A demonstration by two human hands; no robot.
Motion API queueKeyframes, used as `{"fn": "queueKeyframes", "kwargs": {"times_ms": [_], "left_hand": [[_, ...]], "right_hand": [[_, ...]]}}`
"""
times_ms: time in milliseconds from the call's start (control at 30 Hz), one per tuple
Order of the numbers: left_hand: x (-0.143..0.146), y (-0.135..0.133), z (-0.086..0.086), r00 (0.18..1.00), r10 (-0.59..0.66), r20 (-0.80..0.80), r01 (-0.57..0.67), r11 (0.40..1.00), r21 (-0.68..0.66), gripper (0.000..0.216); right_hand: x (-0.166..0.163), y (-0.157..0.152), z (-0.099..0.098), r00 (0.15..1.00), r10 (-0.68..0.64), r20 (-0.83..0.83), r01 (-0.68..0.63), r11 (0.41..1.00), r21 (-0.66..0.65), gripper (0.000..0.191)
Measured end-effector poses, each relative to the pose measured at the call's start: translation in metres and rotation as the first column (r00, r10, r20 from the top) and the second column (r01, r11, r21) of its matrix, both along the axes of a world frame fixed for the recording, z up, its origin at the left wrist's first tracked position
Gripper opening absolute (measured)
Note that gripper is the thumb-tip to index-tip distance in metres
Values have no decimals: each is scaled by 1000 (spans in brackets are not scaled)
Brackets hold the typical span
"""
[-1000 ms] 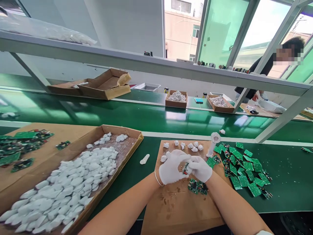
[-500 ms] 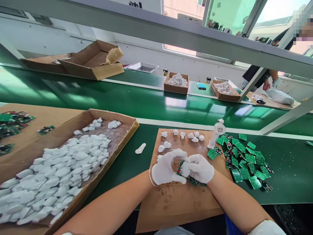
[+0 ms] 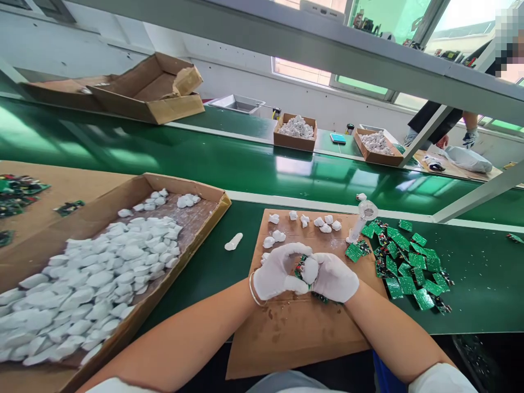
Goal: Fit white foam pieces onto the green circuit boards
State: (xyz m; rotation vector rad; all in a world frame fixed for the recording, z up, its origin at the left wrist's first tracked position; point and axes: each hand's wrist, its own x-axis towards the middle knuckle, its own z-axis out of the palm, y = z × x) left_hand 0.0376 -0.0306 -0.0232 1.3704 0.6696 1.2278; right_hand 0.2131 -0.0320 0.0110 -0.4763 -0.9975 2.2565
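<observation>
In the head view, my left hand point(image 3: 278, 274), in a white glove, curls round a small green circuit board point(image 3: 300, 268) and grips it by its edges. My right hand point(image 3: 336, 277), also gloved, is closed against a white putty-like lump point(image 3: 310, 270), which lies against the board's component side. Its fingertips are partly hidden behind the lump. Under my hands, another circuit board point(image 3: 320, 297) shows in part on the brown cardboard sheet point(image 3: 295, 349). Several small white lumps point(image 3: 325, 224) sit along the sheet's far side.
A cardboard tray of white lumps point(image 3: 223, 203) stands left; a pile of green boards point(image 3: 417, 261) lies right. Near it stands a clear plastic handle-like piece point(image 3: 362, 220). A white finger-shaped piece point(image 3: 233, 242) lies between tray and sheet. A shelf beam point(image 3: 262, 33) crosses above; a co-worker stands far right.
My right fingers have shifted on the white lump, leaving more of it showing on the board. My left hand keeps its grip. The view has tilted slightly, and the co-worker's gloved hand has moved.
</observation>
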Motion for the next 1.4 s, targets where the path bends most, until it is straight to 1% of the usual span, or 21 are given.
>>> {"fn": "queueKeyframes", "kwargs": {"times_ms": [33, 100, 167, 233, 333, 500, 633, 767, 867, 1000, 1067, 1133, 1200, 1300, 1400], "left_hand": [[0, -1, 3, 999, 14, -40, -14, 1000, 18, 75], [1, -2, 10, 991, 49, -122, -44, 998, 41, 69], [1, -3, 15, 982, 63, -178, -60, 998, 24, 65], [0, -3, 18, 979, 56, -198, -60, 998, -14, 64], [0, -2, 16, 980, 52, -192, -63, 997, -52, 66], [2, 0, 7, 987, 83, -141, -97, 990, -98, 68], [2, 2, 1, 994, 85, -76, -93, 989, -118, 69], [0, 3, 2, 994, 77, -81, -83, 993, -81, 70], [0, 1, 8, 987, 65, -148, -73, 996, -46, 67], [0, -2, 16, 963, 89, -254, -67, 993, 93, 62], [1, -3, 17, 952, 102, -287, -57, 986, 159, 61], [1, -2, 17, 945, 111, -308, -50, 979, 199, 61], [1, -2, 15, 945, 109, -309, -45, 977, 206, 61], [1, -2, 15, 959, 99, -266, -46, 979, 200, 62], [1, -3, 18, 965, 109, -238, -49, 968, 244, 62]], "right_hand": [[0, 0, 0, 1000, -9, -1, 9, 1000, 4, 45], [-2, -1, -2, 996, -73, 43, 74, 997, -2, 41], [-4, -2, -5, 985, -137, 106, 140, 990, -15, 36], [-6, -4, -6, 978, -154, 139, 158, 987, -22, 36], [-9, -6, -6, 976, -165, 144, 170, 985, -26, 39], [-12, -7, -2, 966, -224, 126, 228, 974, -19, 37], [-11, -6, 2, 980, -182, 87, 183, 983, -12, 41], [-9, -5, 4, 979, -152, 133, 153, 988, 2, 35], [-9, -4, 3, 983, -150, 106, 148, 989, 21, 33], [-10, -5, -1, 973, -186, 137, 187, 982, 12, 34], [-11, -5, -2, 965, -204, 164, 204, 979, 18, 37], [-12, -5, -2, 967, -192, 166, 191, 981, 22, 41], [-13, -6, -1, 969, -194, 154, 193, 981, 21, 40], [-11, -6, -3, 965, -222, 139, 223, 975, 6, 35], [-9, -5, -9, 964, -241, 114, 239, 971, 30, 40]]}}
